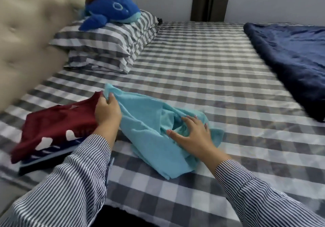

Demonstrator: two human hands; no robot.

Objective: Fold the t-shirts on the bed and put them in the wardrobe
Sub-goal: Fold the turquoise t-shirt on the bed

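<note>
The left hand pinches a corner of the crumpled turquoise t-shirt on the bed; the right hand rests relaxed on its bunched middle. Best to draw the cloth flat away from that grip — clear of the folded pile just beside it — before folding.

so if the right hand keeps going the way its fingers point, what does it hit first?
The right hand points up-left across the crumpled light blue t-shirt, so it meets more of that shirt first, then probably the left hand gripping its corner. Depth is unclear.
</note>
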